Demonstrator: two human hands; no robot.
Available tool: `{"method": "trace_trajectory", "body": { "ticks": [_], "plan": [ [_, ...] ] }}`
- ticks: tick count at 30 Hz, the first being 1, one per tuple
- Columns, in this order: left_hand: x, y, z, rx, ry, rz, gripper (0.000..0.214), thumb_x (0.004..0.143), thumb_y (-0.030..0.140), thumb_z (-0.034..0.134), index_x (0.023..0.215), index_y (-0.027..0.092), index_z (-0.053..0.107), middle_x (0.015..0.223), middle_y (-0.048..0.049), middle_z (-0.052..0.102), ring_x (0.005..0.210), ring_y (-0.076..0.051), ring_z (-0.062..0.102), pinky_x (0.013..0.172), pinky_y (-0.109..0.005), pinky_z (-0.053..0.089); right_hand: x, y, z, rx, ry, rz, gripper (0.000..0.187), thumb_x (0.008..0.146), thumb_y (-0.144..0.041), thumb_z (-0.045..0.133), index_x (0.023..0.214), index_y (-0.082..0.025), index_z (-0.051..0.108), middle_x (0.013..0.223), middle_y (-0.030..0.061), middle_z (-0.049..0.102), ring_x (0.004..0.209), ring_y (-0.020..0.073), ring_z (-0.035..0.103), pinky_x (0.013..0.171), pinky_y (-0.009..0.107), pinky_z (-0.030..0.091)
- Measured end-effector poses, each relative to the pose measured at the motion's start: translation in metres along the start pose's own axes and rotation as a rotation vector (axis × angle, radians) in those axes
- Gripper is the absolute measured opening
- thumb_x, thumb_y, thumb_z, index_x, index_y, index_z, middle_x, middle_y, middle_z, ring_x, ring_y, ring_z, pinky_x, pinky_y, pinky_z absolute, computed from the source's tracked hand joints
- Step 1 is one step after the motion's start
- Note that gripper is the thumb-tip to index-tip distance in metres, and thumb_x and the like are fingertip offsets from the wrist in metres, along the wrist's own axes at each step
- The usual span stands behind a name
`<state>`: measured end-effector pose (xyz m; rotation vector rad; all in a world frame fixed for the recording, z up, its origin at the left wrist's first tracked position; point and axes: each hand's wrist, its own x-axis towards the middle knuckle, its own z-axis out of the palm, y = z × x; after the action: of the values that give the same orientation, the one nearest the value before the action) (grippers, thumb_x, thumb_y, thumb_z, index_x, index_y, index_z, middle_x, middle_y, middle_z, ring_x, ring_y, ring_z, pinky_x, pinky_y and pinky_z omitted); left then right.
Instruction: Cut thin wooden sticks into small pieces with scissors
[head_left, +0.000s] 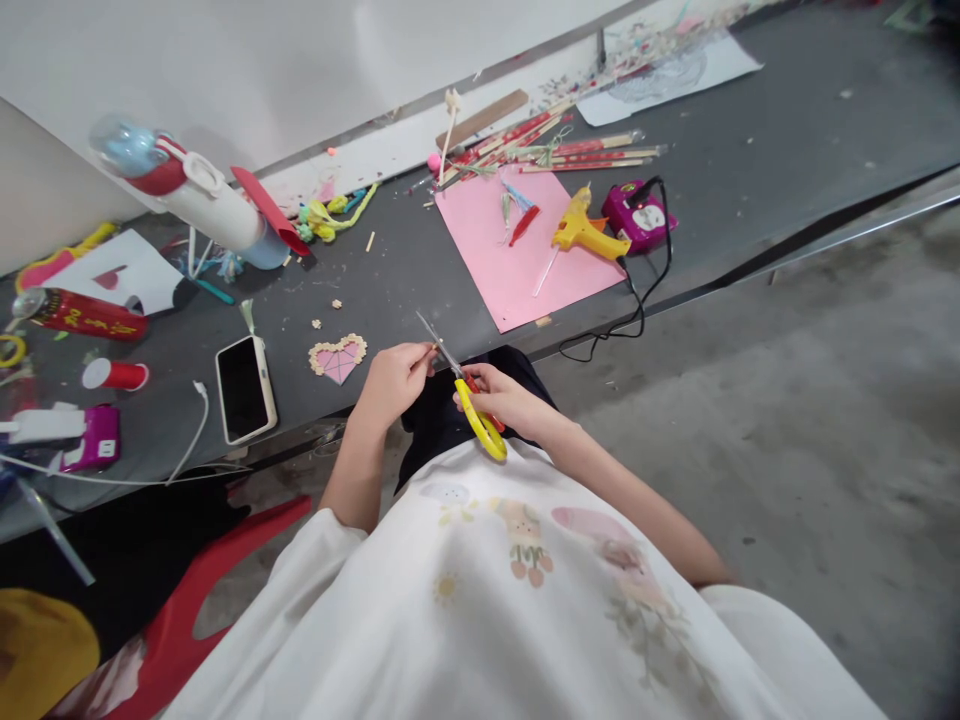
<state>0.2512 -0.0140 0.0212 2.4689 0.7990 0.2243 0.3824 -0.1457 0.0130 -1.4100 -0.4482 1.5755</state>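
Note:
My right hand [501, 393] is closed around the yellow and red handles of a pair of scissors [480, 418], whose blades point up and left. My left hand [396, 378] is pinched at the blades, on a small piece too tiny to name for certain. Both hands are above my lap at the table's front edge. Left of my left hand, on the table, lies a pink heart [337, 361] with a bumpy beige border along its top and sides. Two small beige clusters [337, 304] lie behind it.
A pink sheet [487, 270] carries small tassels and a yellow glue gun [589, 228], its cord running to a purple power adapter [639, 215]. Leftward are a phone [246, 390], a white bottle [217, 208], a red can [86, 314] and a red thread spool [116, 375]. Red-wrapped sticks [517, 140] lie at the back.

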Motion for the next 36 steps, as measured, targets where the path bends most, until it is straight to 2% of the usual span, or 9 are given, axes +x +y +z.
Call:
{"method": "trace_trajectory", "body": {
  "ticks": [6,14,18,21,26,31,36],
  "plan": [
    [-0.0001,0.0032,-0.0002,-0.072,-0.071,-0.011,0.031,0.091,0.029,0.043,0.072,0.018,0.064,0.069,-0.0022,0.069,0.068,-0.014,0.062,0.069,-0.026,0.044,0.0013,0.003,-0.0011,0.018,-0.014,-0.033,0.046,0.069,-0.018,0.068,0.111,-0.015,0.048,0.08,-0.0016,0.06,0.063,0.0087,0.053,0.052,0.019,0.041],
    [0.0014,0.0025,-0.0016,-0.047,-0.055,-0.028,0.029,0.091,0.028,0.043,0.075,0.018,0.065,0.07,-0.0023,0.069,0.067,-0.015,0.061,0.068,-0.026,0.042,-0.0023,-0.0034,-0.0002,0.083,-0.007,-0.022,0.035,0.071,-0.012,0.063,0.103,-0.017,0.049,0.075,-0.0031,0.06,0.064,0.009,0.056,0.056,0.02,0.042],
    [0.0024,0.0,-0.0029,-0.004,-0.027,-0.046,0.029,0.092,0.028,0.041,0.077,0.018,0.065,0.072,-0.0033,0.069,0.068,-0.015,0.061,0.066,-0.026,0.041,-0.0031,-0.0029,0.0008,0.056,0.004,0.005,0.033,0.071,-0.014,0.064,0.1,-0.018,0.051,0.069,-0.005,0.057,0.058,0.0088,0.053,0.05,0.02,0.039],
    [0.0026,-0.0013,-0.0024,0.014,-0.03,-0.045,0.029,0.092,0.027,0.041,0.078,0.019,0.065,0.074,-0.0039,0.07,0.07,-0.016,0.061,0.067,-0.027,0.041,-0.003,-0.0026,0.0011,0.061,0.011,0.014,0.032,0.071,-0.014,0.064,0.1,-0.019,0.051,0.072,-0.0037,0.058,0.06,0.0096,0.055,0.049,0.02,0.039],
    [0.0025,-0.0008,-0.0029,0.021,-0.029,-0.04,0.029,0.091,0.027,0.04,0.077,0.019,0.064,0.073,-0.004,0.069,0.071,-0.016,0.062,0.068,-0.027,0.042,-0.0001,-0.0015,0.0007,0.056,0.023,0.032,0.04,0.067,-0.015,0.068,0.103,-0.019,0.051,0.078,-0.0023,0.061,0.07,0.0123,0.061,0.058,0.022,0.045],
    [0.0016,0.0016,-0.0035,-0.037,-0.093,-0.028,0.028,0.09,0.027,0.041,0.078,0.019,0.064,0.072,-0.003,0.069,0.07,-0.016,0.062,0.069,-0.027,0.042,0.0027,-0.0005,0.0005,0.104,0.002,-0.002,0.045,0.065,-0.015,0.069,0.106,-0.019,0.051,0.085,-0.0006,0.063,0.083,0.0147,0.063,0.071,0.025,0.048],
    [0.0011,0.0016,-0.0016,-0.04,-0.093,-0.024,0.028,0.09,0.026,0.04,0.08,0.019,0.065,0.073,-0.003,0.068,0.071,-0.016,0.061,0.07,-0.027,0.043,0.0024,-0.0027,0.0007,0.137,0.003,0.001,0.038,0.069,-0.013,0.066,0.104,-0.018,0.052,0.083,-0.0008,0.063,0.079,0.0135,0.063,0.067,0.023,0.048]
  ]
}}
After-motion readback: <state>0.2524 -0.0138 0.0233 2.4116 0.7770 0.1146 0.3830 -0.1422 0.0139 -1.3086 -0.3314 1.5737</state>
